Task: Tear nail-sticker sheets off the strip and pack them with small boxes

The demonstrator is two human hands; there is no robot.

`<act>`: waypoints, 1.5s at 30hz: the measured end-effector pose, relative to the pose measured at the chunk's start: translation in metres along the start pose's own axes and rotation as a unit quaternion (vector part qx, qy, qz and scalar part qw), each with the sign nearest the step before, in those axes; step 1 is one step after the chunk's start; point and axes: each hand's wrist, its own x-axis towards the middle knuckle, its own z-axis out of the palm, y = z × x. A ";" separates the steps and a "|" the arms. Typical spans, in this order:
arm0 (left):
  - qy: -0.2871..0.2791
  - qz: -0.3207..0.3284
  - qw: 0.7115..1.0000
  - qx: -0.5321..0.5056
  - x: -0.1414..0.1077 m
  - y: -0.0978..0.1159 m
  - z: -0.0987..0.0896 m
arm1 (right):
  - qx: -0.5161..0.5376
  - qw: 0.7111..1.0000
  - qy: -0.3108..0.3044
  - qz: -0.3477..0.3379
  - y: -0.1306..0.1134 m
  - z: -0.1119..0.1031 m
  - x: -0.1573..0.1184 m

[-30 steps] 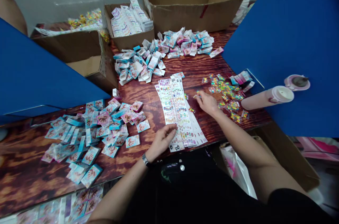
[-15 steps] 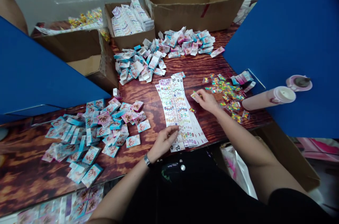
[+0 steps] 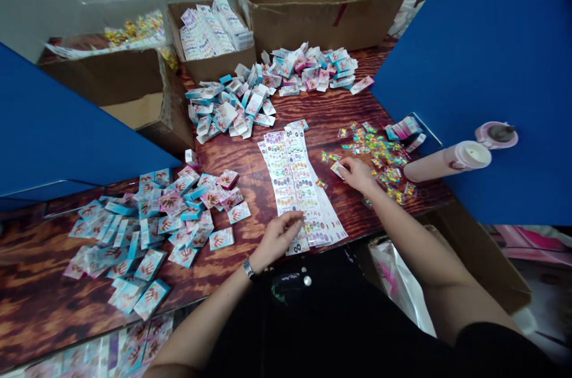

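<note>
Legible text: none. Print on the nail-design sheets and pink-and-blue cartons is too small to read.

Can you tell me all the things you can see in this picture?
cardboard boxes: four, brown, around the table
wooden table: one, reddish brown, in the middle
blue panels: two, blue, left and right
nail design sheets: many, white, fanned out in front of the person
hand picture cards: many, pink and blue, on the left
little boxes: many, white and blue, at the back
shiny packets: many, rainbow colours, on the right
bottle: one, pink, on the right
lid: one, pink, beside the bottle
watch: one, silver, on the left wrist
left hand: one, on the sheets
right hand: one, pinching a shiny packet
</note>
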 end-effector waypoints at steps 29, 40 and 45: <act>0.131 -0.007 0.653 0.746 0.011 0.025 -0.161 | -0.031 0.999 -0.009 0.041 0.024 0.027 -0.008; 0.198 -0.042 0.662 0.721 0.025 0.035 -0.202 | 0.003 1.000 0.021 0.007 0.027 0.031 -0.010; 0.240 -0.113 0.698 0.665 0.058 0.033 -0.223 | 0.016 0.999 0.035 0.001 0.026 0.031 -0.013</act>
